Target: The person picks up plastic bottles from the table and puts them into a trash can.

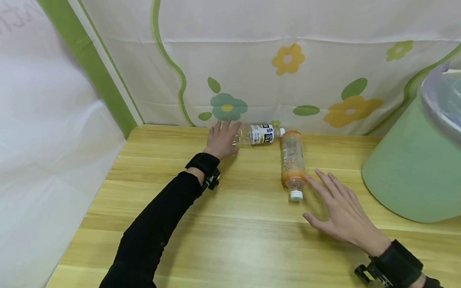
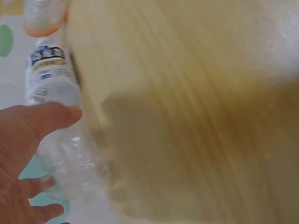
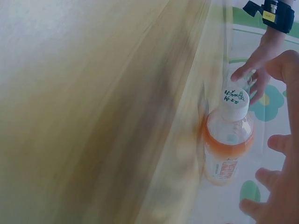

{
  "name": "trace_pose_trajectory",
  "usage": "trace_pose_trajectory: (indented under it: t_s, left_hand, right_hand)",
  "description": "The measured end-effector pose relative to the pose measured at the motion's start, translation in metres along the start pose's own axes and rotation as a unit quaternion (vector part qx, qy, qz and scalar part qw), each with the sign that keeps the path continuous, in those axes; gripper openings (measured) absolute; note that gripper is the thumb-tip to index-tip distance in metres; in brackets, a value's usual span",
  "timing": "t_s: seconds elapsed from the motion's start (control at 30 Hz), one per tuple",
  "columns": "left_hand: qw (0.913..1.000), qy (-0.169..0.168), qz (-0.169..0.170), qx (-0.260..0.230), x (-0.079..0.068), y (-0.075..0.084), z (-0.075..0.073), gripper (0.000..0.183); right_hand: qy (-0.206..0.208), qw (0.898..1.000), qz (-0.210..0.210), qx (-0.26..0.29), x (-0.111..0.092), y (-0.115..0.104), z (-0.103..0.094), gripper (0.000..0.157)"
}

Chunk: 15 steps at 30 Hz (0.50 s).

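Observation:
A clear plastic bottle (image 1: pixel 262 134) with a white, blue-printed label lies on its side at the table's back edge, its white cap pointing right. Beside its base end is my left hand (image 1: pixel 221 139), fingers spread; in the left wrist view the thumb (image 2: pixel 58 115) passes over the bottle's side. Whether it touches is hard to tell. A second plastic bottle (image 1: pixel 292 161), with orange bands and a white cap, lies with its cap toward me. Just right of it hovers my right hand (image 1: pixel 341 211), fingers apart and holding nothing.
At the right stands a light green bin (image 1: pixel 422 165) with a clear plastic liner over its rim. A white cloth (image 1: pixel 245 72) with flower prints hangs behind the wooden table (image 1: pixel 237 250). White sheeting (image 1: pixel 28 144) hangs along the left side.

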<state>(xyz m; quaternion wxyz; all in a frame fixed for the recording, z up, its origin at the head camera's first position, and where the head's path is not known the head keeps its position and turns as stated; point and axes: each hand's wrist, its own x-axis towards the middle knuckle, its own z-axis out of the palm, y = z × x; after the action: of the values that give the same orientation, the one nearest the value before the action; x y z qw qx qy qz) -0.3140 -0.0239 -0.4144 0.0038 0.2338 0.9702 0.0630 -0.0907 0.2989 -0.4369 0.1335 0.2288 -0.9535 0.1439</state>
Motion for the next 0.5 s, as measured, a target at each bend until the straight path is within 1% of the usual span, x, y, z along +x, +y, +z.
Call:
trace_pose_trajectory:
  t_s: [0.17, 0.5]
  left_hand:
    - [0.9999, -0.008, -0.009, 0.003, 0.000, 0.000, 0.009, 0.073]
    - [0.9998, 0.017, 0.004, -0.001, 0.003, 0.001, 0.014, 0.062]
  right_hand:
    - [-0.003, 1.000, 0.003, -0.002, -0.001, 0.000, -0.001, 0.095]
    - [-0.009, 1.000, 0.011, 0.001, -0.001, 0.000, -0.002, 0.095]
